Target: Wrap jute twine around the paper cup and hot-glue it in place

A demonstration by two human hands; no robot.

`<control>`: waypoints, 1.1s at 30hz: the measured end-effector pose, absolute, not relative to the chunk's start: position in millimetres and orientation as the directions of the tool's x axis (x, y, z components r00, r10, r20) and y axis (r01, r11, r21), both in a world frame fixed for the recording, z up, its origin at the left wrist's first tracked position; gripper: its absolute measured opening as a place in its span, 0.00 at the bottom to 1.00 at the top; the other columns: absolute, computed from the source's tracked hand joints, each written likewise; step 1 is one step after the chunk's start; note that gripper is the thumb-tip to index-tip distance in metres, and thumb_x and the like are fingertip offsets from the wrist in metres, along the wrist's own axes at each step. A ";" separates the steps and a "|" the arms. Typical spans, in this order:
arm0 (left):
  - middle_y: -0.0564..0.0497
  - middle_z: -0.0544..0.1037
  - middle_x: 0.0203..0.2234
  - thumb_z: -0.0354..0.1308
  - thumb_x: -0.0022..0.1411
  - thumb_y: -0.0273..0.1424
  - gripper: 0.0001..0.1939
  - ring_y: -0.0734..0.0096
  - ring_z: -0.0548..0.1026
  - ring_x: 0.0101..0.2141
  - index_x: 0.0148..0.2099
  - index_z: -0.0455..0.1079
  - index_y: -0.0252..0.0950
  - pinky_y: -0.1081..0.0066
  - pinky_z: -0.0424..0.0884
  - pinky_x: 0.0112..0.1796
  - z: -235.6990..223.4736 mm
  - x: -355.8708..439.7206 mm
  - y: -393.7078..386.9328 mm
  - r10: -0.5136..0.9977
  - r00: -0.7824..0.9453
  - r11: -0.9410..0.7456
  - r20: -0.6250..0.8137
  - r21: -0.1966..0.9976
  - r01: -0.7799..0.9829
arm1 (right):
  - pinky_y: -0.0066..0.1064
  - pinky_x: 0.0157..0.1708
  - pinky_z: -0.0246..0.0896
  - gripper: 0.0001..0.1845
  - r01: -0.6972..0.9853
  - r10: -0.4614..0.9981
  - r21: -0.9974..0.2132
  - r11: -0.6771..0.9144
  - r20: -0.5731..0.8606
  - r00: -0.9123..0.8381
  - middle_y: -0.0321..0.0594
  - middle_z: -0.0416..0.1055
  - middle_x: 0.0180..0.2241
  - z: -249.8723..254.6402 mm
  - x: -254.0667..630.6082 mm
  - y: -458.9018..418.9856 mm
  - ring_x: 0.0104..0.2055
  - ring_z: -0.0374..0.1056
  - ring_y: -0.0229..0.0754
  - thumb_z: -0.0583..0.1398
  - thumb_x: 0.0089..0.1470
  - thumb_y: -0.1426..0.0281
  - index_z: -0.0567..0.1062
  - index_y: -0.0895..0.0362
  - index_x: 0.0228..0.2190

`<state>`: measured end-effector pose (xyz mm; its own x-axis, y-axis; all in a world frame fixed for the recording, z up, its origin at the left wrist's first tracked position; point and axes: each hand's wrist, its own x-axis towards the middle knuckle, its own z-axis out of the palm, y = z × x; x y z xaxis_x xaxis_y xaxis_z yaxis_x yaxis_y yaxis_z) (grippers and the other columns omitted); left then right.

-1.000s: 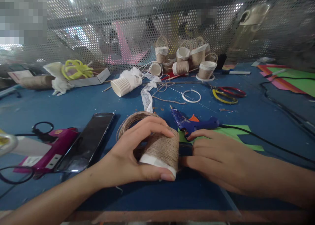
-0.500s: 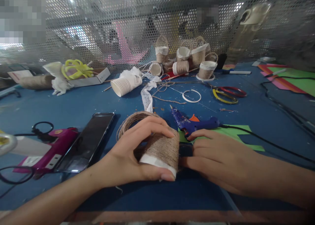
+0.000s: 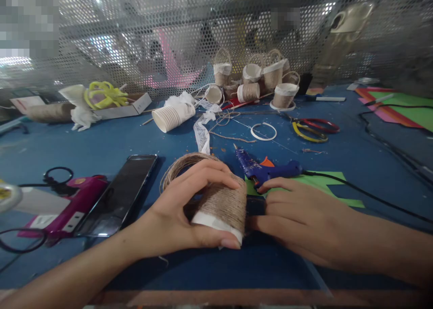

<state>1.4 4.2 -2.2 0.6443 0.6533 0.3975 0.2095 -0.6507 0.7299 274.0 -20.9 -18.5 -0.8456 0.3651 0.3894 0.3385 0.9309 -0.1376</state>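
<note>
A paper cup (image 3: 223, 204) wrapped in brown twine lies tilted on its side, its white rim facing down and toward me. My left hand (image 3: 182, 205) grips it, fingers over the top and thumb on the rim. Close to the cup's base, my right hand (image 3: 304, 219) has its fingers curled. Its fingertips are partly hidden, so whatever they may hold cannot be made out. Just beyond that hand a blue glue gun (image 3: 267, 165) with an orange trigger rests on green paper (image 3: 318, 182). Behind my left hand lies a coil of twine (image 3: 176, 167).
A phone (image 3: 125, 194) and a magenta power strip (image 3: 77, 200) lie on the left. Farther back are stacked paper cups (image 3: 172, 115), white lace (image 3: 202, 135), a white ring (image 3: 264, 131), scissors (image 3: 313, 131) and several small twine baskets (image 3: 284, 94). A black cord (image 3: 355, 189) runs right.
</note>
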 end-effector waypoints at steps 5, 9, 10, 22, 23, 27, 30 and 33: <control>0.47 0.78 0.50 0.73 0.54 0.49 0.30 0.58 0.73 0.55 0.54 0.73 0.43 0.60 0.65 0.62 -3.3 0.9 4.6 0.655 0.641 -0.655 0.399 0.722 0.221 | 0.40 0.54 0.58 0.22 0.342 0.371 -0.144 0.929 0.372 -0.851 0.35 0.75 0.26 -18.0 274.4 -21.1 0.29 0.67 0.42 0.44 0.72 0.75 0.77 0.56 0.41; 0.45 0.78 0.50 0.73 0.54 0.49 0.30 0.56 0.73 0.55 0.55 0.73 0.43 0.57 0.67 0.61 -3.7 0.9 5.0 0.639 0.647 -0.673 0.416 0.709 0.210 | 0.39 0.54 0.58 0.24 0.348 0.377 -0.145 0.926 0.376 -0.846 0.35 0.75 0.26 -17.3 273.6 -20.3 0.28 0.67 0.42 0.43 0.72 0.75 0.77 0.56 0.39; 0.46 0.78 0.50 0.73 0.54 0.49 0.30 0.56 0.73 0.55 0.55 0.73 0.43 0.58 0.67 0.61 -3.5 0.9 5.0 0.640 0.646 -0.674 0.416 0.708 0.211 | 0.39 0.54 0.58 0.24 0.347 0.376 -0.146 0.926 0.371 -0.849 0.35 0.75 0.26 -17.2 273.5 -20.2 0.28 0.67 0.42 0.43 0.72 0.75 0.77 0.56 0.39; 0.45 0.79 0.51 0.74 0.53 0.47 0.30 0.54 0.74 0.55 0.55 0.72 0.44 0.55 0.69 0.60 -2.5 0.6 3.7 0.624 0.669 -0.694 0.405 0.680 0.235 | 0.40 0.52 0.59 0.22 0.333 0.365 -0.150 0.931 0.371 -0.854 0.36 0.75 0.27 -17.6 273.9 -20.0 0.30 0.66 0.43 0.45 0.71 0.76 0.77 0.57 0.40; 0.44 0.78 0.51 0.74 0.53 0.47 0.31 0.53 0.74 0.55 0.55 0.72 0.44 0.54 0.69 0.60 -2.4 0.7 3.8 0.624 0.670 -0.695 0.402 0.678 0.241 | 0.40 0.52 0.59 0.21 0.329 0.363 -0.153 0.932 0.371 -0.855 0.36 0.75 0.27 -18.5 274.0 -19.9 0.30 0.66 0.43 0.45 0.71 0.76 0.77 0.56 0.40; 0.45 0.78 0.51 0.75 0.53 0.45 0.30 0.54 0.74 0.55 0.55 0.72 0.44 0.56 0.70 0.60 -0.2 1.8 4.4 0.615 0.678 -0.699 0.403 0.677 0.230 | 0.41 0.51 0.59 0.21 0.323 0.364 -0.172 0.931 0.358 -0.860 0.36 0.75 0.27 -19.6 274.7 -20.3 0.30 0.66 0.42 0.46 0.71 0.76 0.78 0.57 0.41; 0.45 0.78 0.51 0.76 0.52 0.44 0.31 0.54 0.75 0.54 0.55 0.72 0.43 0.58 0.71 0.58 1.6 3.0 4.0 0.606 0.686 -0.698 0.403 0.682 0.217 | 0.41 0.51 0.59 0.21 0.319 0.361 -0.173 0.932 0.353 -0.863 0.37 0.75 0.27 -18.3 274.9 -20.6 0.30 0.66 0.43 0.46 0.71 0.76 0.78 0.57 0.41; 0.44 0.78 0.52 0.76 0.52 0.45 0.31 0.55 0.75 0.54 0.55 0.72 0.43 0.59 0.72 0.58 1.5 2.9 2.9 0.612 0.688 -0.691 0.390 0.687 0.225 | 0.41 0.52 0.59 0.21 0.307 0.351 -0.174 0.936 0.360 -0.865 0.38 0.76 0.29 -18.0 274.6 -20.0 0.31 0.67 0.43 0.46 0.71 0.77 0.78 0.57 0.40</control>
